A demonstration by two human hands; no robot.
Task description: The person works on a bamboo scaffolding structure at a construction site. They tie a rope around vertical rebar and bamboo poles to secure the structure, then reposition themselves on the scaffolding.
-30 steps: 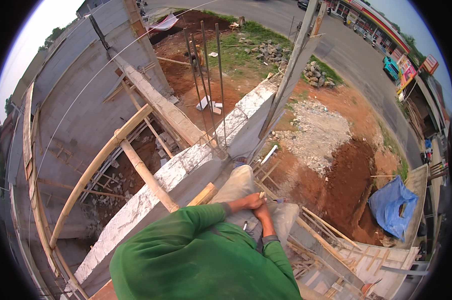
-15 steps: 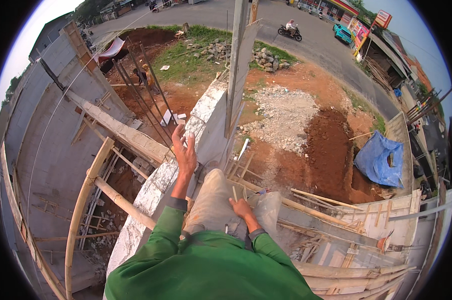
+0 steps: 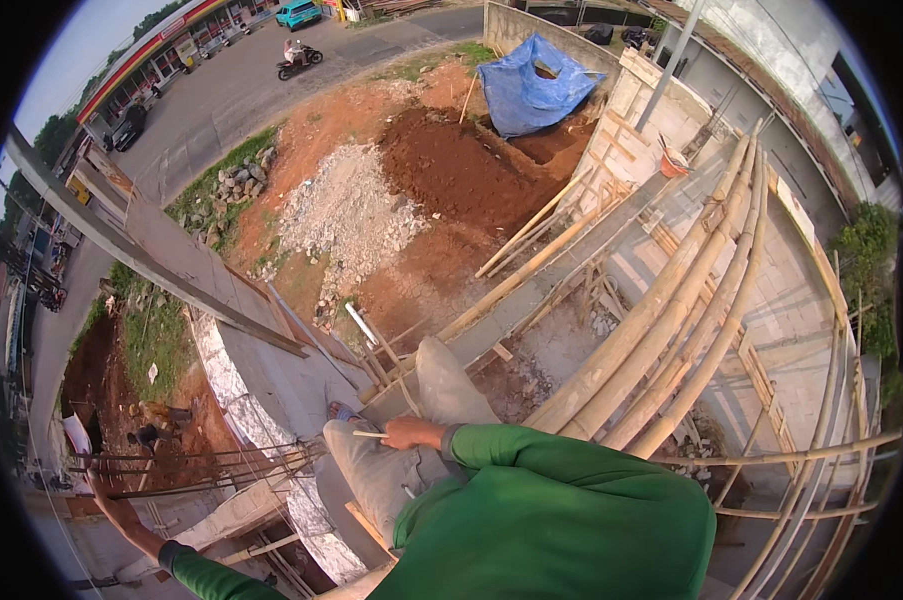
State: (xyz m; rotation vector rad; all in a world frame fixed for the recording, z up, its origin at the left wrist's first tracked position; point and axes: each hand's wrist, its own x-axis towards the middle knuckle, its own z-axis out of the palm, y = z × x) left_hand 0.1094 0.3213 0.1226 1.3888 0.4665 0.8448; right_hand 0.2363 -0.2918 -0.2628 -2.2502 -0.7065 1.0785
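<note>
My left arm stretches out to the far left, and my left hand [image 3: 104,492] is at the ends of several dark steel bars [image 3: 201,482]. Its fingers are too small and blurred to show whether they grip a bar. Close to my knees, my right hand [image 3: 413,433] is closed round a thin pale stick [image 3: 368,434], whose end sticks out to the left. Beneath it are my legs in dusty beige trousers [image 3: 356,470]. A sandalled foot [image 3: 341,410] shows beyond my left knee.
A rough white-topped wall [image 3: 233,385] runs along my left, beside a tall grey post [image 3: 151,245]. Thick bamboo poles [image 3: 671,330] cross on the right. Below lie a gravel patch [image 3: 346,215], a red soil heap [image 3: 441,165] and a blue tarp [image 3: 536,85]. A motorbike [image 3: 299,62] is on the road.
My view has swung to the right. My left hand, raised with fingers spread before, has reached out left to the steel bars. My right hand still holds the stick near my knees.
</note>
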